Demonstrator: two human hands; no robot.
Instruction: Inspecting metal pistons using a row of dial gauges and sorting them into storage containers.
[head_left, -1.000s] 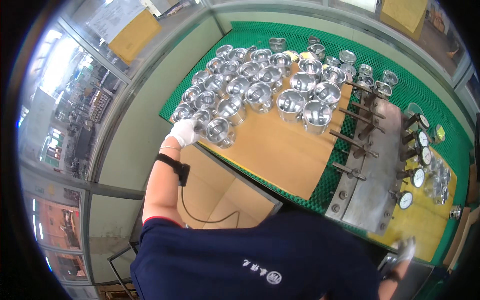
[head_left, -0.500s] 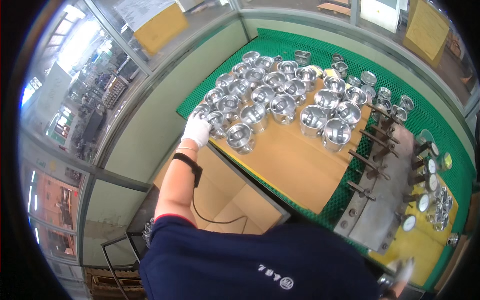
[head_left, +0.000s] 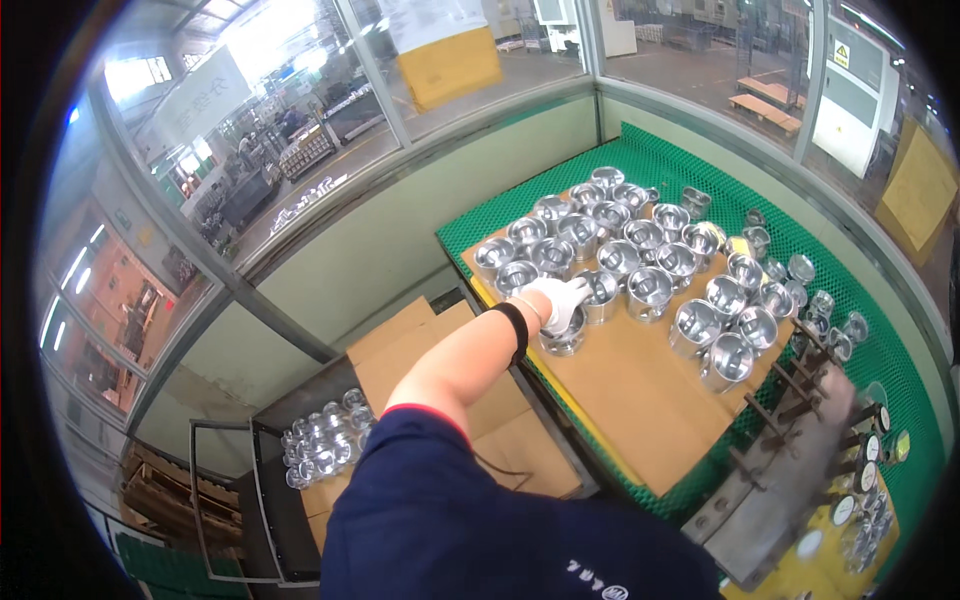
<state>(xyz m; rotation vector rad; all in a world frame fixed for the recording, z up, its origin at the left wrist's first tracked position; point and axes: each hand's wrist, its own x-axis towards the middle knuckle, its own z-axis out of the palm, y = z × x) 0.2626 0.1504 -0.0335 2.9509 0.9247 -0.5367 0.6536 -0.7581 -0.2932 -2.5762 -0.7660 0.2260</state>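
My left hand (head_left: pixel 562 303), in a white glove, reaches over the near left edge of a group of shiny metal pistons. Its fingers are bent at the rim of one piston (head_left: pixel 602 306); the glove hides part of the grip. Just below the hand stands another piston (head_left: pixel 562 346), partly covered by it. Several more pistons (head_left: pixel 650 292) stand close together on the brown cardboard sheet (head_left: pixel 625 400), mostly with their hollow ends up. My right hand is out of the picture.
Green perforated matting (head_left: pixel 500 212) covers the bench. At the right stands a metal fixture (head_left: pixel 745 510) with rods and dial gauges (head_left: pixel 868 447). More pistons (head_left: pixel 325 440) sit lower left beside a black metal frame (head_left: pixel 225 500). Glazed partition walls (head_left: pixel 400 185) enclose the bench.
The view has swung toward the left. My left hand has gone from a piston at the group's left edge to pistons at its near edge. My right hand has left the picture.
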